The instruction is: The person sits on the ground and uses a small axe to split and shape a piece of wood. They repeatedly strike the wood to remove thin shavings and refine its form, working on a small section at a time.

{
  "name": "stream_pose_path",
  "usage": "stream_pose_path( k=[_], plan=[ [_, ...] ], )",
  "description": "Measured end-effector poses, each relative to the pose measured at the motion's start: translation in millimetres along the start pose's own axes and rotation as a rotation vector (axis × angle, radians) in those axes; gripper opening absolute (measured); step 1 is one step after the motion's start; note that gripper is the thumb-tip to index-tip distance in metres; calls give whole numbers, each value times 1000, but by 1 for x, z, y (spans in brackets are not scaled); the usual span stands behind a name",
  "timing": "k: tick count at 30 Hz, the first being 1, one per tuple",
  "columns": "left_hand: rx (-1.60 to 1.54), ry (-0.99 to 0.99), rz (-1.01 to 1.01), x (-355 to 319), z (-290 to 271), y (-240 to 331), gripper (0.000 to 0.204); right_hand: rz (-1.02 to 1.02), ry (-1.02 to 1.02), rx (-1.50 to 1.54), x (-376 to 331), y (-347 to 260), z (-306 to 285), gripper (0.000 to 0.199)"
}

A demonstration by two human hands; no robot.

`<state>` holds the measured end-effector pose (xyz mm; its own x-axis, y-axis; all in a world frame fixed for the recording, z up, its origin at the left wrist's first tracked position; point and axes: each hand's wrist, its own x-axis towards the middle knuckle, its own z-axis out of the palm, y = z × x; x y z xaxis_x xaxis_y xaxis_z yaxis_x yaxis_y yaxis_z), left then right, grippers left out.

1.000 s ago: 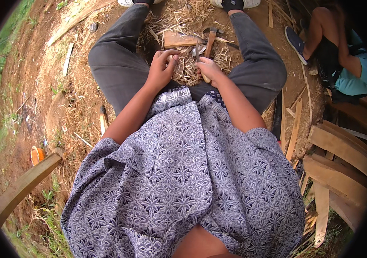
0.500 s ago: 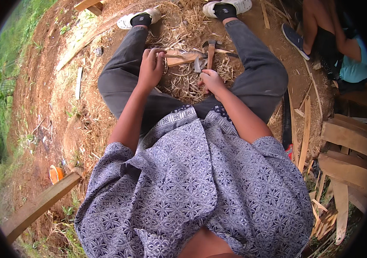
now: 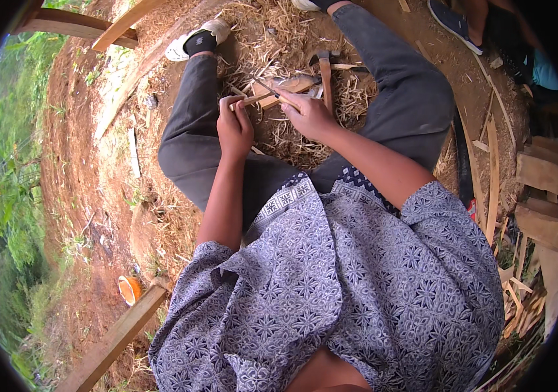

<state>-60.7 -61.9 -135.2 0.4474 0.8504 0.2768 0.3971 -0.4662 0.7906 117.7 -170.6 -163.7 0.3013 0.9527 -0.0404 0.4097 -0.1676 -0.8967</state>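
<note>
My left hand (image 3: 234, 127) is closed around a thin wooden stick (image 3: 250, 100), which points to the right, toward my other hand. My right hand (image 3: 310, 116) grips a knife (image 3: 266, 86) whose narrow, dark blade slants up and left across the stick's far end. Whether the blade touches the stick is too small to tell. Just beyond both hands, a flat wooden block (image 3: 300, 85) lies on the shavings. A hammer (image 3: 326, 78) with a wooden handle rests on the ground to the right of the block.
Wood shavings (image 3: 292, 140) cover the ground between my legs. Stacked planks (image 3: 540, 166) and long strips (image 3: 493, 176) lie at the right. Another person's shoe (image 3: 454, 25) shows at upper right. A wooden beam (image 3: 119, 336) and an orange object (image 3: 130, 289) are at lower left.
My right hand has moved from beside the hammer handle up and left to the stick, bringing the knife blade across it. The head view has also shifted, moving the surroundings in the picture.
</note>
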Motion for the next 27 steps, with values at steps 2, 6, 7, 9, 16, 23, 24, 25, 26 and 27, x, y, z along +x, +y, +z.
stream_pose_path(
  k=[2,6,7,9,16,23,24,25,26,27],
  plan=[
    [0,2,6,0,1,5,15,-107,76,11,0,19,9,48],
    [43,-1,18,-4,-5,10,13,37,17,-48,-18,-6,5,46],
    [50,-13,9,-3,-6,9,13,-81,122,3,-21,-4,11,44],
    [53,-28,11,-3,-4,8,13,-125,102,34,-24,-8,9,42],
    [52,-71,51,-7,-1,8,13,71,15,135,-23,-9,7,38],
    [38,-93,41,-5,3,17,14,167,44,64,-15,24,16,36],
    [34,-76,73,-6,2,14,15,119,66,88,-16,20,17,37],
    [29,-58,105,-7,3,11,16,72,89,112,-17,16,17,37],
    [24,-42,137,-8,3,8,17,26,111,136,-18,12,16,38],
    [19,-44,122,-9,2,8,18,59,83,145,-19,4,12,37]
  ],
)
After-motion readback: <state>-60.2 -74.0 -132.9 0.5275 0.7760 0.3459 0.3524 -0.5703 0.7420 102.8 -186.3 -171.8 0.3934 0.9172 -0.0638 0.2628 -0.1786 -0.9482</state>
